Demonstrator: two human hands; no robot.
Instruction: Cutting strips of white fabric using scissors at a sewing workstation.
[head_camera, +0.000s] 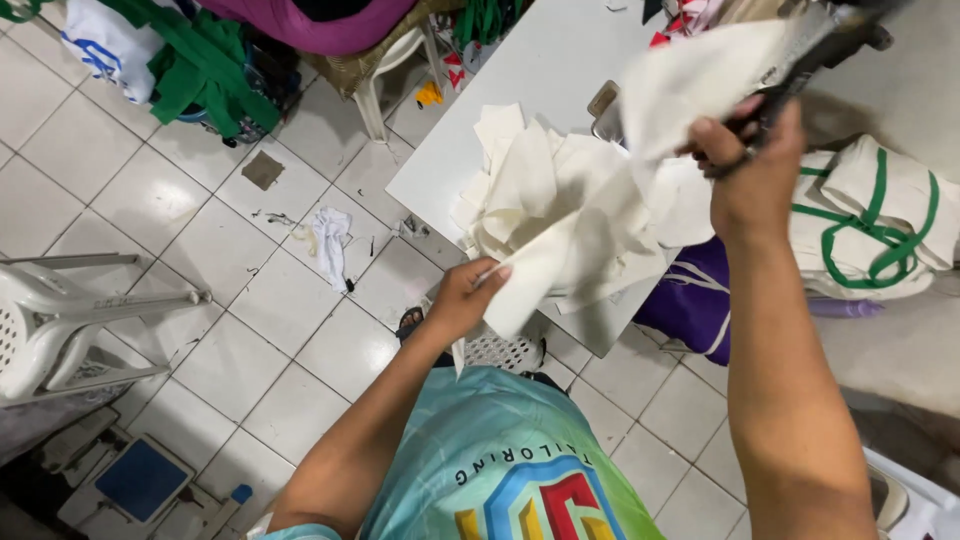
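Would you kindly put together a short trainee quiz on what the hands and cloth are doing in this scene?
1. True or false: the left hand holds a cream cloth piece.
2. What does the right hand grip: A scissors, B cup, C phone?
3. What colour are the straps on the folded bags?

Key: 1 true; 2 A; 3 green.

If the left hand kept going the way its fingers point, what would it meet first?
The left hand already pinches a cream fabric piece; straight on, up and right, it would likely push into the cream fabric pile on the white table.
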